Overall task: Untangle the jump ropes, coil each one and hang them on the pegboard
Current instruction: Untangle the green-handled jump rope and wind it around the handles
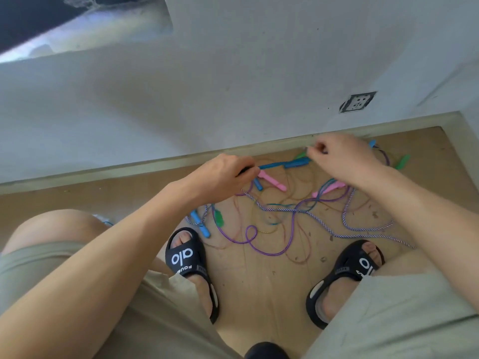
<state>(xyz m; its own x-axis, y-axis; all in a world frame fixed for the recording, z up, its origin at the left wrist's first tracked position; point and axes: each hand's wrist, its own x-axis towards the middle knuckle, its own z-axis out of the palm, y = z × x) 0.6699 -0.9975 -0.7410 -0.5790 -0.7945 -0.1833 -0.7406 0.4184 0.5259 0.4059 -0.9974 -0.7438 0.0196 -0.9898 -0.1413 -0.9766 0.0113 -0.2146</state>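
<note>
Landmark: the tangle of ropes (290,218) on the wood floor (259,286). Nearest the camera, two black sandals (186,257) stand just this side of the tangle, one at each edge; khaki shorts (51,268) cover the knees. Within the tangle: purple cord, a blue-and-white twisted cord, thin orange cord, with blue, green and pink handles scattered through it. Above its far side, the left hand (225,172) is curled around one end of a blue handle (283,164); the right hand (342,156) pinches something thin at the handle's other end, too small to identify. Beyond the tangle: baseboard (129,167), white wall, a wall socket (357,101).
</note>
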